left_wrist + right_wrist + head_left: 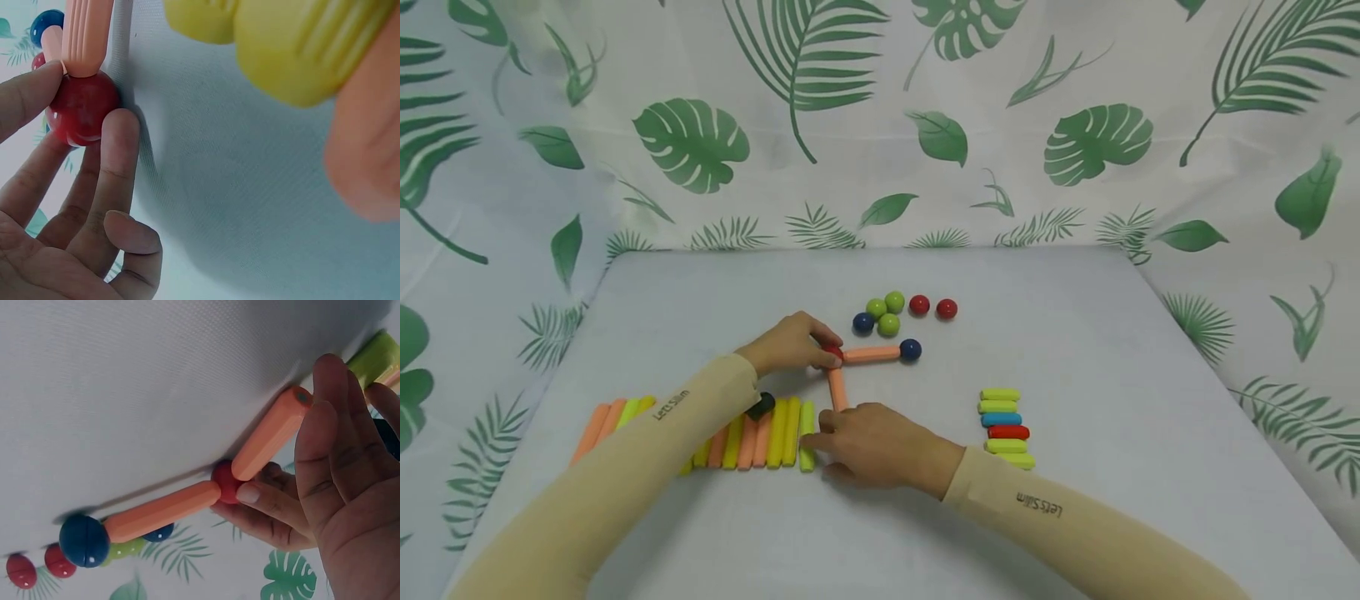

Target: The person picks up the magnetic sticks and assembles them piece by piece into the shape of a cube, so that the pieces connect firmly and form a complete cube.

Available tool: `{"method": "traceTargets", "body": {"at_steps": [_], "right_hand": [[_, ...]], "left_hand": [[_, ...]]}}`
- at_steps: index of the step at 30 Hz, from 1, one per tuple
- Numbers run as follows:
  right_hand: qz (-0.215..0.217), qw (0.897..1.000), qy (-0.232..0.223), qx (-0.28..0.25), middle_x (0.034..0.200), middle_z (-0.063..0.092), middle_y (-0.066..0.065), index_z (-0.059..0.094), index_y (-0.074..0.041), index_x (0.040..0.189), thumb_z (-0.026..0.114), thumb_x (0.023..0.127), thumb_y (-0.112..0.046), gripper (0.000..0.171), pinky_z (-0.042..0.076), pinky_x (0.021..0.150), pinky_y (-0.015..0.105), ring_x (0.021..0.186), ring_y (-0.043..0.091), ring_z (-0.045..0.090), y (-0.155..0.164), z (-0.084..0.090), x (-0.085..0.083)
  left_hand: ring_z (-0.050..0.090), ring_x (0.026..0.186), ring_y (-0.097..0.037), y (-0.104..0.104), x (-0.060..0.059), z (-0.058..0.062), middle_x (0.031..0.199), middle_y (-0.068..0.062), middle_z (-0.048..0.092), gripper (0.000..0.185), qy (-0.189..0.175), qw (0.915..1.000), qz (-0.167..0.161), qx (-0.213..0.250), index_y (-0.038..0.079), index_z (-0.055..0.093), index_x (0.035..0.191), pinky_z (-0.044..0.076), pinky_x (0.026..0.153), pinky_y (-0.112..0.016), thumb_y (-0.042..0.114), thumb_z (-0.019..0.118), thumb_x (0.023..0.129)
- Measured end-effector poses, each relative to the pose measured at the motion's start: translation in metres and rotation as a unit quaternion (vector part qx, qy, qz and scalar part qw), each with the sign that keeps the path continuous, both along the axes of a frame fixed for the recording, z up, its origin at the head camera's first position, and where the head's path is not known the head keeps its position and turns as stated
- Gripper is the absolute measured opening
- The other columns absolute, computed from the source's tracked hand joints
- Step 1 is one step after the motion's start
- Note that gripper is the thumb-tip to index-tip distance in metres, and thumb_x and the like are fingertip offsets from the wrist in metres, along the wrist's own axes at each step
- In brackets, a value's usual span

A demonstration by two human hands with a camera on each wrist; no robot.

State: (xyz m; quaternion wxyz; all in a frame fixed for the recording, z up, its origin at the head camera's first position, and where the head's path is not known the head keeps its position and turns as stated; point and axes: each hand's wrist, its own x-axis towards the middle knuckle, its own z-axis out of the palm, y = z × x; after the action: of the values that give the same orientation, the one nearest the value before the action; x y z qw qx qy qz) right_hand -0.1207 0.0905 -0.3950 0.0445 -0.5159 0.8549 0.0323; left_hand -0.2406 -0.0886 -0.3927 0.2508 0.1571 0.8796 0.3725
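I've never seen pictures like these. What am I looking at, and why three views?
No machine here: a person works with bare hands. The wide picture comes from a camera on the head; the two close ones from cameras on each wrist. On the table lie loose balls and rows of sticks. The left hand pinches a red ball that joins two orange sticks; a blue ball caps the far one. The right hand touches the near stick's free end.
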Motion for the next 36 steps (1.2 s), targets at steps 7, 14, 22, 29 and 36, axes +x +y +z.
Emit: {"method": "traceTargets", "body": {"at_steps": [7,14,22,29,36], "right_hand": [[0.007,1.0,0.005,-0.011,0.096,0.063,-0.005,0.071,-0.023,0.12,0.069,0.096,-0.043,0.031,0.048,0.067,0.022,0.072,0.007,0.053,0.001,0.0,0.001],[-0.07,0.997,-0.019,-0.003,0.073,0.058,-0.009,0.072,-0.02,0.094,0.073,0.094,-0.043,0.023,0.044,0.057,0.023,0.061,0.007,0.05,-0.005,0.002,-0.001],[-0.226,0.962,-0.145,0.049,0.066,0.055,-0.008,0.067,-0.017,0.091,0.082,0.084,-0.03,0.021,0.045,0.06,0.028,0.061,0.012,0.053,0.012,0.015,-0.001],[-0.35,0.907,-0.209,0.106,0.065,0.059,0.0,0.064,-0.013,0.082,0.08,0.083,-0.032,0.025,0.044,0.059,0.031,0.06,0.016,0.056,0.05,0.021,-0.017],[-0.421,0.865,-0.272,0.013,0.058,0.064,0.003,0.068,-0.01,0.069,0.077,0.086,-0.027,0.026,0.044,0.052,0.027,0.052,0.016,0.062,0.083,0.019,-0.048]], "left_hand": [[0.063,0.087,-0.018,-0.001,-0.001,0.0,0.11,-0.003,0.071,0.038,0.008,0.9998,-0.002,-0.015,0.009,0.072,0.126,0.049,0.076,-0.031,0.023,0.078,0.092],[0.061,0.092,-0.019,-0.004,-0.005,-0.005,0.111,-0.002,0.07,0.037,0.013,0.9998,-0.002,-0.017,0.011,0.073,0.125,0.048,0.082,-0.034,0.024,0.079,0.091],[0.059,0.092,-0.02,-0.001,-0.005,-0.004,0.109,-0.003,0.069,0.035,0.014,0.9998,0.003,-0.014,0.012,0.074,0.123,0.047,0.078,-0.033,0.023,0.08,0.09],[0.058,0.096,-0.021,-0.001,-0.003,-0.001,0.112,-0.002,0.069,0.035,0.006,0.9995,0.011,-0.028,0.014,0.074,0.123,0.048,0.082,-0.034,0.024,0.079,0.09],[0.058,0.091,-0.02,-0.001,0.0,-0.001,0.111,-0.001,0.069,0.035,-0.006,0.9994,0.018,-0.027,0.015,0.075,0.123,0.048,0.081,-0.033,0.025,0.08,0.09]]}}
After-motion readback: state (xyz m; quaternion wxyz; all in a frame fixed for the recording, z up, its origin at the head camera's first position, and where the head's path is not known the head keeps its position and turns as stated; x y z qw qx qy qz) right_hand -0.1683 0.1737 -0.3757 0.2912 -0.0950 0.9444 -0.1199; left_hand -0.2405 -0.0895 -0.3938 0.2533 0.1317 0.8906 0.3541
